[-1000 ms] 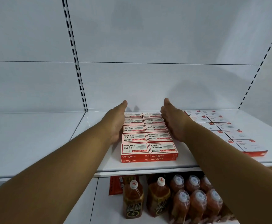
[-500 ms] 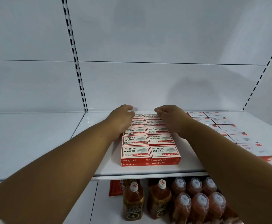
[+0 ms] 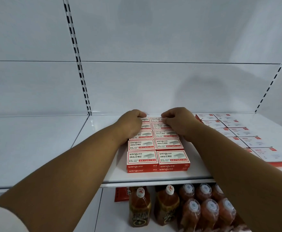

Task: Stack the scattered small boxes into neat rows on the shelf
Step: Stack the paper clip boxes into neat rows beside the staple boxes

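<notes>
Small red-and-white staple boxes (image 3: 157,150) lie in two neat rows, two layers high, running front to back on the white shelf (image 3: 153,178). My left hand (image 3: 131,123) rests on the left row near the back wall, fingers curled down over the rearmost box. My right hand (image 3: 178,121) mirrors it on the right row, fingers hooked over that row's rear box. Both forearms reach in from the bottom corners and flank the rows. The rear boxes are partly hidden under my hands.
Two rows of flat white boxes with red labels (image 3: 247,141) lie to the right on the same shelf. Bottles of brown drink (image 3: 193,210) stand on the shelf below. A slotted upright (image 3: 80,64) splits the back wall; the left shelf section (image 3: 28,148) is bare.
My hands went from flat and open beside the rows to curled over the rear boxes. The view has shifted slightly.
</notes>
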A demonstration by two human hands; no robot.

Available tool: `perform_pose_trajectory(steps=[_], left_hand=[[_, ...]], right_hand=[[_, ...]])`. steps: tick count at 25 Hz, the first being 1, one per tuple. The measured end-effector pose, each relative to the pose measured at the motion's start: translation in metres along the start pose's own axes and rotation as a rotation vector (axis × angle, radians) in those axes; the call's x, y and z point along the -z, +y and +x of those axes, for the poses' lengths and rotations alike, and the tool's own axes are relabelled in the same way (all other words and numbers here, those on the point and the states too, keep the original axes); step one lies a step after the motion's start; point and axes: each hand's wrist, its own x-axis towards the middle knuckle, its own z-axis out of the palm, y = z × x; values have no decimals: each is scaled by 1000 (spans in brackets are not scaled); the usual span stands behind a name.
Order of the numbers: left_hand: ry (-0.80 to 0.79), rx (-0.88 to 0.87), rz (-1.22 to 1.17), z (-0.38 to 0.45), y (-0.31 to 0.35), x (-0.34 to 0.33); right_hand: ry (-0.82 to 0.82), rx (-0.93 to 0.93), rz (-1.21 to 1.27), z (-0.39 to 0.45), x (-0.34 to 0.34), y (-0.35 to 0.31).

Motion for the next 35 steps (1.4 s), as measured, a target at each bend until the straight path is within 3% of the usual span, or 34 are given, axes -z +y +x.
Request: perform_pose_trajectory(steps=[4, 8, 10, 13, 26, 30, 35], left_hand=[[15, -63, 8, -7, -1, 6], [253, -178, 503, -32, -14, 26], [246, -129, 614, -49, -18, 33], [150, -107, 540, -58, -19, 30], [172, -159, 303, -84, -32, 33], [104, -196, 320, -97, -32, 31], [106, -222, 330, -91, -28, 30]], right_hand=[[23, 57, -115, -7, 4, 0], [158, 128, -376, -29, 18, 6], [131, 103, -434, -40, 22, 9], [86, 74, -382, -48, 22, 7], [114, 137, -305, -81, 26, 15], [45, 113, -287, -95, 28, 17], [81, 76, -278, -96, 23, 14]])
